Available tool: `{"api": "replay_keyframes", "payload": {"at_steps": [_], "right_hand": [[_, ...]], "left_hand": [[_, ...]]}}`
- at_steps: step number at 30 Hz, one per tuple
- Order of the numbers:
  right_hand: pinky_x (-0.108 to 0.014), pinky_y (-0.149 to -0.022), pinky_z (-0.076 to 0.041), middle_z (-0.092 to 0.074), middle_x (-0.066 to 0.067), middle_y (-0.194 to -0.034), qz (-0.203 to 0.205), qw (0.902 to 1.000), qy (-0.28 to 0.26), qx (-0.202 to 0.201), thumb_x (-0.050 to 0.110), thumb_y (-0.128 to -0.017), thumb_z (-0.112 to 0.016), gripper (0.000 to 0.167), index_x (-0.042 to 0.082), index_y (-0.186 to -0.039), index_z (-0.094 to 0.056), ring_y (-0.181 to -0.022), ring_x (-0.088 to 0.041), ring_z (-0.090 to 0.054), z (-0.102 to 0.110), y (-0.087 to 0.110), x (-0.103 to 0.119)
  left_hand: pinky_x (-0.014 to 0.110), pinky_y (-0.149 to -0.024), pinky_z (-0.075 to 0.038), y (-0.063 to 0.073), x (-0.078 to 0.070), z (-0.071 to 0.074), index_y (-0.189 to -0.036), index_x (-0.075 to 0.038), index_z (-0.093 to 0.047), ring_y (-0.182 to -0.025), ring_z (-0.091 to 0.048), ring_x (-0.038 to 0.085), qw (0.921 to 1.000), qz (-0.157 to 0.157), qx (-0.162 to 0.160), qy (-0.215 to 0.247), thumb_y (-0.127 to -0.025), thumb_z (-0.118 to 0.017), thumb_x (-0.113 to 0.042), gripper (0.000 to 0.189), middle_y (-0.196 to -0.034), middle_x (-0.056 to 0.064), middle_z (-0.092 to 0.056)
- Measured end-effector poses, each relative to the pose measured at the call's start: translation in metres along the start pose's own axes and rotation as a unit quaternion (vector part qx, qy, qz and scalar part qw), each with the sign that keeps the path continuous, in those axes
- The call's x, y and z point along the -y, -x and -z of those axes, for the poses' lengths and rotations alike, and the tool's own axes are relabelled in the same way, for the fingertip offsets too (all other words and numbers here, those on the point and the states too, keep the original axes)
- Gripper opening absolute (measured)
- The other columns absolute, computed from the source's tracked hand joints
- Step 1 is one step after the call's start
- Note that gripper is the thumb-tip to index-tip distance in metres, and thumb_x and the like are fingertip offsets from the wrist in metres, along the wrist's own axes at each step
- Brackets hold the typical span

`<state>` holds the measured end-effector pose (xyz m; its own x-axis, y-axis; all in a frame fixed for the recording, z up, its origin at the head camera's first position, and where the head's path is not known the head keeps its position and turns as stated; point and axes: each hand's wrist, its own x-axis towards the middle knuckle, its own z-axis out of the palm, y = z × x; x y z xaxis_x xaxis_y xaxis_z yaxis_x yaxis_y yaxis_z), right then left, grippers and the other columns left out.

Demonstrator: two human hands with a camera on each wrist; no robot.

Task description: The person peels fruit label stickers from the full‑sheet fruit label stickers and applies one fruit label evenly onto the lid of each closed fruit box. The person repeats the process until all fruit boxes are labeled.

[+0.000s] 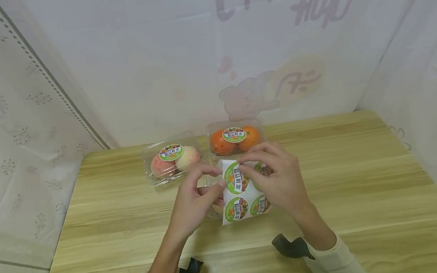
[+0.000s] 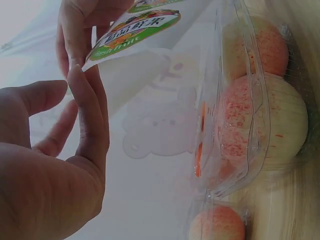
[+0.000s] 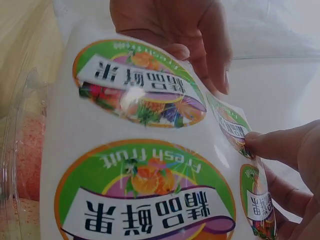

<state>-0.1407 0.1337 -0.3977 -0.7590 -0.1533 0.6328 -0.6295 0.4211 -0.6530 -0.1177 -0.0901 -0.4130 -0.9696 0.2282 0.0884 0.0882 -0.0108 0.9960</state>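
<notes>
A white sheet of round green "Fresh fruit" stickers point(image 1: 237, 208) is held up over a clear box point(image 2: 255, 127) of pink-and-cream fruits that look like peaches. My right hand point(image 1: 280, 177) pinches the sheet near its far edge, thumb on the printed face and other fingers behind. At the sheet's left side is my left hand point(image 1: 195, 201), its bent index fingertip at the corner; the thumb stands apart from that finger in the left wrist view. From the head, the sheet and hands hide most of the box below.
Behind the hands, a clear box of two peach-like fruits point(image 1: 190, 157) stands at left, beside a box of two orange fruits point(image 1: 220, 145). Both lids bear a sticker. The wooden table point(image 1: 351, 191) meets pale printed curtains point(image 1: 152, 60) at its back and sides. Black straps hang at both wrists.
</notes>
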Motion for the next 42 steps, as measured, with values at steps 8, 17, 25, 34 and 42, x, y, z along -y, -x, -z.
{"api": "replay_keyframes", "payload": {"at_steps": [8, 17, 25, 34, 42], "right_hand": [[-0.024, -0.073, -0.047, -0.077, 0.003, -0.105, -0.021, 0.9996, 0.001, 0.017, 0.001, -0.085, -0.094, 0.020, 0.012, -0.100, -0.087, -0.100, -0.018, -0.064, -0.0034, 0.0007, 0.0015], [-0.027, -0.067, -0.045, -0.077, 0.003, -0.105, -0.013, 0.9996, 0.008, 0.023, 0.002, -0.085, -0.094, 0.018, 0.011, -0.098, -0.086, -0.093, -0.018, -0.062, -0.0044, 0.0002, 0.0017], [-0.028, -0.077, -0.047, -0.077, -0.001, -0.104, 0.008, 0.9996, 0.008, 0.027, -0.003, -0.082, -0.093, 0.019, 0.009, -0.093, -0.084, -0.101, -0.021, -0.065, -0.0054, 0.0005, 0.0013], [-0.038, -0.098, -0.050, -0.077, -0.002, -0.103, 0.017, 0.9992, 0.002, 0.035, -0.006, -0.082, -0.092, 0.018, 0.008, -0.091, -0.083, -0.102, -0.025, -0.067, -0.0092, 0.0001, 0.0004], [-0.039, -0.094, -0.052, -0.077, -0.002, -0.103, 0.021, 0.9986, 0.017, 0.045, -0.005, -0.083, -0.091, 0.017, 0.008, -0.089, -0.082, -0.103, -0.025, -0.067, -0.0103, 0.0009, 0.0013]], "left_hand": [[0.052, -0.064, -0.065, -0.0047, -0.0021, 0.0000, -0.132, -0.003, -0.076, -0.067, -0.073, 0.027, 0.9993, -0.014, 0.017, -0.032, -0.111, -0.066, -0.015, 0.026, -0.114, 0.014, -0.074], [0.063, -0.062, -0.062, -0.0063, -0.0058, -0.0015, -0.126, 0.001, -0.077, -0.062, -0.071, 0.020, 0.9987, -0.019, 0.002, -0.046, -0.112, -0.064, -0.014, 0.024, -0.094, 0.012, -0.076], [0.050, -0.059, -0.064, -0.0075, -0.0038, -0.0013, -0.119, 0.003, -0.078, -0.063, -0.072, 0.021, 0.9977, -0.032, -0.002, -0.060, -0.110, -0.065, -0.010, 0.020, -0.087, 0.011, -0.077], [0.062, -0.062, -0.062, -0.0078, -0.0056, -0.0011, -0.124, 0.005, -0.075, -0.062, -0.073, 0.021, 0.9976, -0.025, -0.005, -0.064, -0.110, -0.066, -0.013, 0.025, -0.087, 0.012, -0.079], [0.060, -0.062, -0.064, -0.0064, -0.0048, -0.0011, -0.123, 0.006, -0.075, -0.062, -0.074, 0.022, 0.9986, -0.012, -0.015, -0.049, -0.110, -0.065, -0.009, 0.023, -0.088, 0.015, -0.079]]}}
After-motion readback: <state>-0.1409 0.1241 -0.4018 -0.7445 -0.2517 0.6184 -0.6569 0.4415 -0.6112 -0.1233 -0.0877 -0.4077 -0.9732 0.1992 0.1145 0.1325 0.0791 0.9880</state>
